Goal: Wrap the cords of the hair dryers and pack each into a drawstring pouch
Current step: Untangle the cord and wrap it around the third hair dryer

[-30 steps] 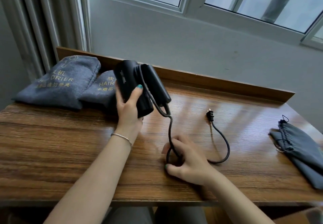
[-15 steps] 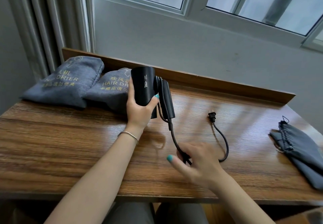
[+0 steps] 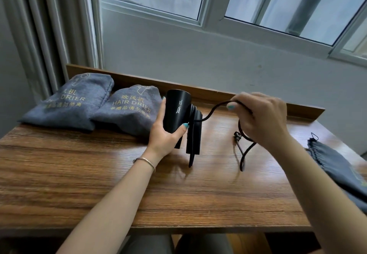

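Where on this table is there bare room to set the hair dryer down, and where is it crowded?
Bare wood runs along the table's near edge, in front of the two filled pouches and left of the left hand. Crowded: the back left with those pouches, the middle under the dangling cord, and the right edge with the flat pouch.

Black folded hair dryer upright, cord partly wrapped around it.
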Tool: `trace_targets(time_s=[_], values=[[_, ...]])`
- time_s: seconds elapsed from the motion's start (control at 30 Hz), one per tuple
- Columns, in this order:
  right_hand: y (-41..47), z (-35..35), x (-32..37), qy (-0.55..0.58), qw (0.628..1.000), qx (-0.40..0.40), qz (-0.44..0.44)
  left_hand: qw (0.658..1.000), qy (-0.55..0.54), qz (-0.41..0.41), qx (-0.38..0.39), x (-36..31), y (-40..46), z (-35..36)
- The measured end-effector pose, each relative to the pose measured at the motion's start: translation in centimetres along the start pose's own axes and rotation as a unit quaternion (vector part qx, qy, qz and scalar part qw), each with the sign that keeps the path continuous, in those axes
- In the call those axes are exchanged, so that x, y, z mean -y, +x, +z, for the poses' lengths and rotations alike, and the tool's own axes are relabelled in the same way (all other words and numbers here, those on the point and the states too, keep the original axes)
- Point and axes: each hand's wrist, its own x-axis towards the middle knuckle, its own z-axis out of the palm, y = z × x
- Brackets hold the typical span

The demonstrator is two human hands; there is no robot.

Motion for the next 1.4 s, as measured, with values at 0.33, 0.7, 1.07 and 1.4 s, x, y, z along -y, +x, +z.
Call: trace_targets(time_s=[0.33, 0.7, 1.07, 1.4], values=[[5.5, 4.2, -3.4, 0.008, 0.976, 0.052, 0.213, 0.994, -0.055, 0.010, 0.090, -0.5, -0.2, -0.4], [3.0, 7.4, -5.4, 0.084, 0.919, 0.123, 0.365, 0.975, -0.174, 0.009, 0.139, -2.0, -0.6, -1.3], [0.5, 8.3, -2.4, 0.141, 0.936, 0.109, 0.303, 0.943, -0.310, -0.027, 0.118, -2.1, -0.3, -1.8], [-2.5, 9.8, 2.8, 0.117, 0.971, 0.159, 0.138, 0.913, -0.398, -0.075, 0.049, -2.1, -0.1, -2.0]])
